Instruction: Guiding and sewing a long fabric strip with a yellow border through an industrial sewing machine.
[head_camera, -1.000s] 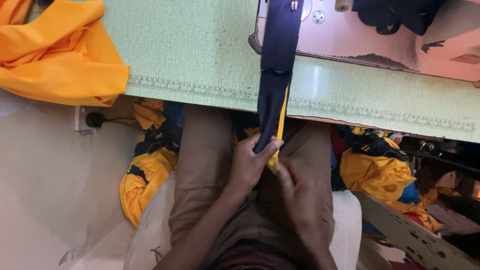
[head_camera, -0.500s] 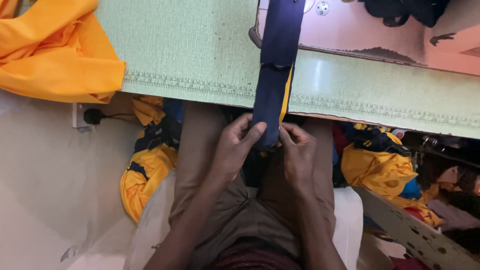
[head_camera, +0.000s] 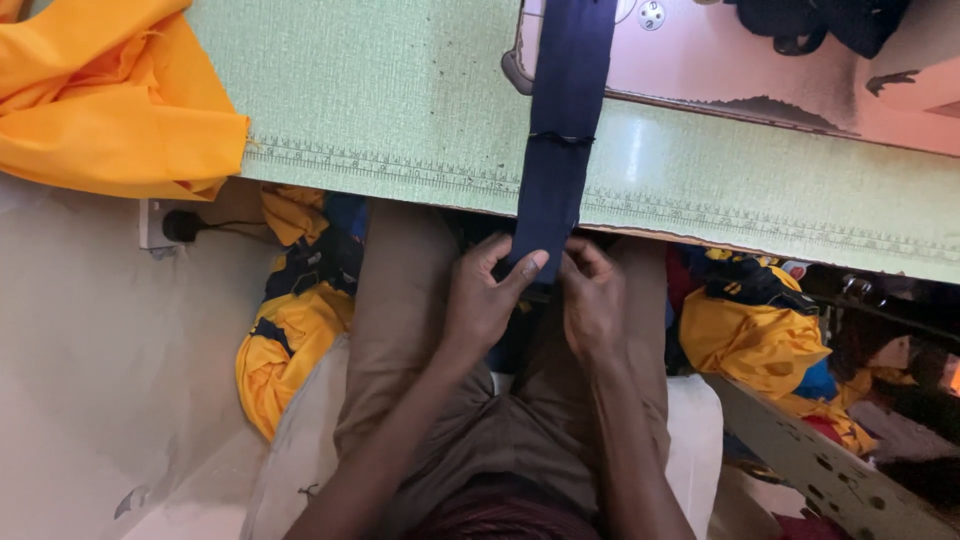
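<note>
While hanging over the near edge of the green bench (head_camera: 400, 110), dark blue strip (head_camera: 560, 120) being pinched at its lower end by left hand (head_camera: 485, 300) and right hand (head_camera: 592, 300); orange cloth (head_camera: 100, 100) lying at the far left corner

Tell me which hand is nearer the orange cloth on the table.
Left. The left hand grips the navy strip on the side toward the orange cloth; the right hand holds the strip's far side, further off.
</note>
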